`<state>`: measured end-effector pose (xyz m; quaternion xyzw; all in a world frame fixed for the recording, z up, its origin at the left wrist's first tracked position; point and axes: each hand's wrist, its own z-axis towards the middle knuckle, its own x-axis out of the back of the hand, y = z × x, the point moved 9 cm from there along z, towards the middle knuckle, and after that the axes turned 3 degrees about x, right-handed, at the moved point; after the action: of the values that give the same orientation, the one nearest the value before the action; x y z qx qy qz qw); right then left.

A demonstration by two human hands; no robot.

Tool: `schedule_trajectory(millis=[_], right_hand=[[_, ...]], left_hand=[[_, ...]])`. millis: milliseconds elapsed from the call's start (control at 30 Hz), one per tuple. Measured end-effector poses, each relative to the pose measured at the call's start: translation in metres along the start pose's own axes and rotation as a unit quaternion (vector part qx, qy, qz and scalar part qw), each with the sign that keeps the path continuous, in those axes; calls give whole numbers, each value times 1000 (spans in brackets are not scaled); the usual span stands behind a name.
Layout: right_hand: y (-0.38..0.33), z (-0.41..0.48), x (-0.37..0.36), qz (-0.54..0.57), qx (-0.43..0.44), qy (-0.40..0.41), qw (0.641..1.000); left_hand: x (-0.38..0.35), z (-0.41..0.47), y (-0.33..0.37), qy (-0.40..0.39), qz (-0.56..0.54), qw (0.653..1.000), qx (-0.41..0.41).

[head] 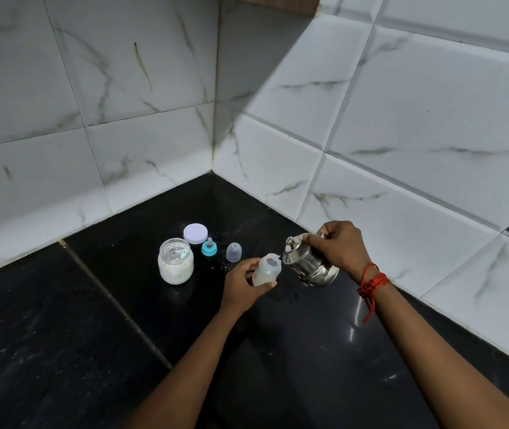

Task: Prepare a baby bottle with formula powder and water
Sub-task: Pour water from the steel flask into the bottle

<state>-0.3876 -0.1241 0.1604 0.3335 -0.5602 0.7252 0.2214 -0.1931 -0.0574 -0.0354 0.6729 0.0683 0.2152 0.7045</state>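
Black stone counter [61, 351], set into a corner of white marble-pattern wall tiles [432, 119]; all items stand near the corner.

Steel water pot [310, 263], lidded, with a small spout: held off the counter in the right hand [341, 247], which is closed around its upper body and handle side. A red thread [372, 284] is tied at that wrist. The pot is tipped to the left, its spout touching or just over the bottle mouth.

Glass jar [176, 261] of white formula powder: upright, open, well to the left of the hands. Its pale lid [196, 233] lies flat just behind it.

Baby bottle [266, 270]: uncapped, tilted slightly toward the pot, gripped around its lower body by the left hand [244, 286], fingers wrapped closed. Whitish contents show through the wall; whether this is powder, water or both cannot be told, nor can a stream of water be made out.

Clear dome cap [233, 252] and blue-collared teat [209, 246]: both standing on the counter between jar and bottle, apart from each other.

Stage, as judged: jar opened and bottle dismantled; water filling appears to be the step in hand. Remaining: finish the pour, set the pot down, fit the teat and cap, mix, and close the jar.
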Motion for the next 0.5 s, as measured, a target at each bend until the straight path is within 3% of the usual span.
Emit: schedule_trajectory(millis=[500], right_hand=[[-7, 3, 18, -20, 6, -11, 1000]], left_hand=[[-7, 5, -16, -6, 15, 1000, 21]])
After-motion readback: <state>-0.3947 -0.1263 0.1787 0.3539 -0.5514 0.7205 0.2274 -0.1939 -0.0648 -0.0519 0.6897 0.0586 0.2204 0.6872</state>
